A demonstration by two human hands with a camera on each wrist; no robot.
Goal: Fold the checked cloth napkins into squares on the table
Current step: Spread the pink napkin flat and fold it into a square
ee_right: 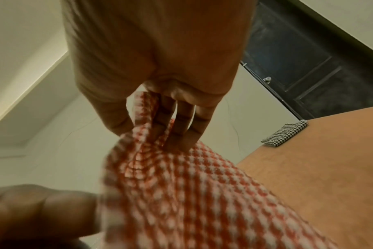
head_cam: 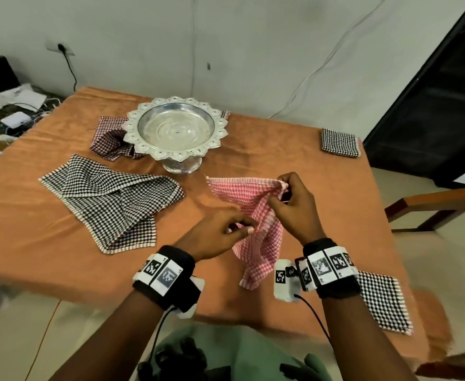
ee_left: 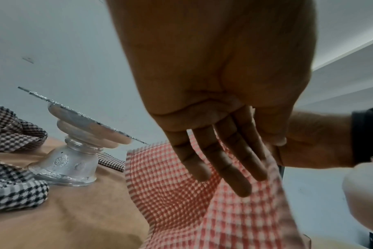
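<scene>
A red-and-white checked napkin hangs above the table's near middle, held by both hands. My right hand pinches its upper right corner between thumb and fingers, and the right wrist view shows that pinch on the bunched cloth. My left hand holds the napkin's left edge lower down. In the left wrist view its fingers lie nearly straight against the cloth, with the thumb behind the edge. The napkin's lower corner dangles past the table's front edge.
An unfolded black-and-white napkin lies to the left. A brown checked one is crumpled beside a silver pedestal tray. Folded black-and-white squares lie at the far right and near right. A wooden chair stands right of the orange-covered table.
</scene>
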